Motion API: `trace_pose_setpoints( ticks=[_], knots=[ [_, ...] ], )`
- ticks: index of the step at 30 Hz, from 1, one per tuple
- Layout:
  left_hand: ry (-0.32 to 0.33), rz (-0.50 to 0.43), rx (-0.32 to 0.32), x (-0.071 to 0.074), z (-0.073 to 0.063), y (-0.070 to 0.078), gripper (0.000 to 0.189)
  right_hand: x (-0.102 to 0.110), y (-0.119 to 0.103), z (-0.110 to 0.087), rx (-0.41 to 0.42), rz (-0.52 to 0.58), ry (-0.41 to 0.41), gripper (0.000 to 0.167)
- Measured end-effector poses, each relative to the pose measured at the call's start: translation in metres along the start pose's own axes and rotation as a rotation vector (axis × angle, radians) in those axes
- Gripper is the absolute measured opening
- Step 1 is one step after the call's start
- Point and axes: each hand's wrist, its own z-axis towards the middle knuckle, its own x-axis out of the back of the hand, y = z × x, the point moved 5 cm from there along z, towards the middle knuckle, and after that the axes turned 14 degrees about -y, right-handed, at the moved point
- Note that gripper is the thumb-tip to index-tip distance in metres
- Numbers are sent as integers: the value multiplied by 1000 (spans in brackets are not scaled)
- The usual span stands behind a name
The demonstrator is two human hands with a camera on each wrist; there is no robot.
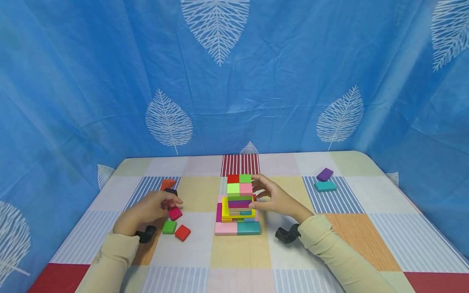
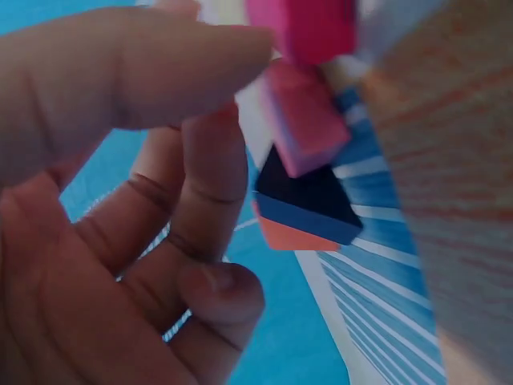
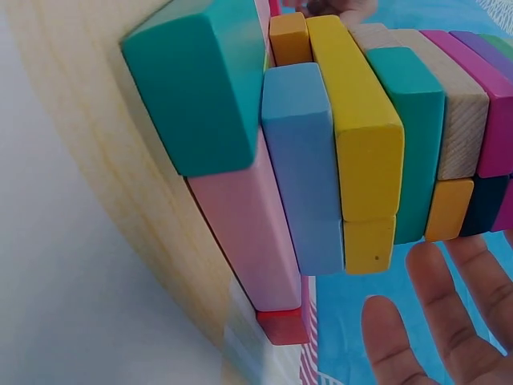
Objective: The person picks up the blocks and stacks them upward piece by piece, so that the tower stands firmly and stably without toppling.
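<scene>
A layered tower of coloured wooden blocks stands mid-table. My right hand is at its right side, thumb near the front and fingers bent toward the far side. The right wrist view shows those fingertips right at the upper layers. Over a few loose blocks at the left hovers my left hand, its fingers loosely bent. In the left wrist view, its fingertips come close to a magenta block and a pinkish-red block. A navy block lies beyond them on an orange one.
Near the left hand lie a green block, a red block and an orange block. At the far right are a purple block and a teal block. A blue leaf-print curtain hangs behind the patchwork-covered table.
</scene>
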Motion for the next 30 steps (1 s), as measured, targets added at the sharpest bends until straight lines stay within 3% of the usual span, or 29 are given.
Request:
trace_pose_setpoints(
  ticks=[4, 10, 15, 24, 30],
  knots=[
    [-22, 32, 41, -5, 2, -4, 38, -1, 0, -1, 0, 1, 1, 72],
    [-22, 60, 39, -5, 4, 0, 31, -1, 0, -1, -9, 0, 5, 72],
    [46, 61, 30, 0, 8, 12, 31, -1, -1, 0, -3, 2, 0, 72],
    [227, 101, -131, 12, 24, 63, 33, -1, -1, 0, -16, 3, -1, 72],
    [310, 24, -258, 18, 35, 97, 40, -2, -1, -1, -18, 1, 2, 74]
  ],
)
